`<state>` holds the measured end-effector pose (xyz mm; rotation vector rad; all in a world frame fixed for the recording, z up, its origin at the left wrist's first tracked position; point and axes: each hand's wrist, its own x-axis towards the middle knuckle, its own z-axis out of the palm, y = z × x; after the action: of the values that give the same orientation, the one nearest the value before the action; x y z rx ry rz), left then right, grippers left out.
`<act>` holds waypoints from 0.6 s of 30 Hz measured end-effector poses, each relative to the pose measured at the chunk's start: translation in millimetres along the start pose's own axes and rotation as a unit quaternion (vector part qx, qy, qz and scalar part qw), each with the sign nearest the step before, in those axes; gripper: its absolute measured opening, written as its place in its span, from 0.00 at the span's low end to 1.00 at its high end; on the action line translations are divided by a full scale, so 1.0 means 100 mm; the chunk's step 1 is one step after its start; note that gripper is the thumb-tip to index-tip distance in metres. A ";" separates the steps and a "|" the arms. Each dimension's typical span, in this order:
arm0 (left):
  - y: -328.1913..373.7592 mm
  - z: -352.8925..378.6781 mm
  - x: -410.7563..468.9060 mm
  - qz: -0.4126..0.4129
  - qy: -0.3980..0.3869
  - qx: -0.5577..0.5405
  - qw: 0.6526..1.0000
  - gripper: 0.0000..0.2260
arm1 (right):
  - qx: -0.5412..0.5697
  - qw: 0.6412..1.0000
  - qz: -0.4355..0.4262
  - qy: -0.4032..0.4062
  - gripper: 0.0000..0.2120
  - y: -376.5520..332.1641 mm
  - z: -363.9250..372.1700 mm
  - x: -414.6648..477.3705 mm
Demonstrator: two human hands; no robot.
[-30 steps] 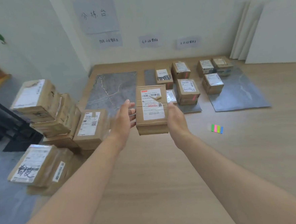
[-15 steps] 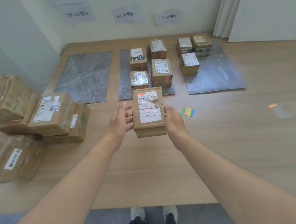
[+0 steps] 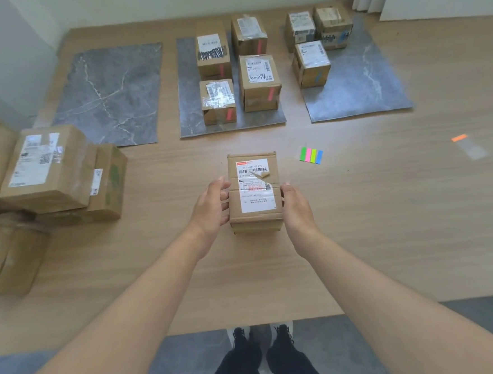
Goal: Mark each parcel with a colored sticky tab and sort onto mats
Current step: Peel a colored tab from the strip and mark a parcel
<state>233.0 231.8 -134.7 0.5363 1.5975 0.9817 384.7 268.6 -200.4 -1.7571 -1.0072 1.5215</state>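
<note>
I hold a brown cardboard parcel (image 3: 254, 192) with a torn white shipping label between both hands, low over the wooden table. My left hand (image 3: 210, 209) grips its left side with the thumb on top. My right hand (image 3: 296, 209) grips its right side. No tab shows on the parcel's visible faces. A pad of sticky tabs (image 3: 311, 155) in green, pink, yellow-green and blue lies on the table just right of the parcel. Three grey marble mats lie beyond: the left mat (image 3: 110, 94) bare, the middle mat (image 3: 190, 109) with several pink-tabbed parcels, the right mat (image 3: 364, 91) with three blue-tabbed parcels.
A pile of parcels (image 3: 48, 168) crowds the table's left edge. An orange tab on a clear strip (image 3: 459, 137) lies at the far right. White boards lean on the wall at the back right. The table's near edge runs just above my feet.
The parcel has come down and toward me, from in front of the mats to low over the table's near half. Both hands keep the same hold.
</note>
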 end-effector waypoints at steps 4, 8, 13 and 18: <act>-0.16 -0.06 0.11 -0.015 0.000 0.014 1.000 0.20 | -0.001 1.000 0.017 0.005 0.19 0.17 0.03 0.03; -0.18 -0.08 0.20 -0.024 -0.013 0.020 0.999 0.15 | -0.009 1.000 0.005 0.021 0.20 0.24 0.03 0.07; -0.04 -0.11 0.24 -0.024 -0.005 0.068 0.997 0.20 | 0.001 0.999 0.004 0.046 0.20 0.16 0.03 0.12; 0.29 0.01 0.25 0.047 -0.003 0.098 0.994 0.15 | 0.027 0.997 -0.016 0.077 0.18 -0.11 -0.17 0.21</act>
<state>222.8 266.9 -125.2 0.7549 1.6864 0.8963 401.1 292.5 -199.9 -1.7815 -0.9047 1.3594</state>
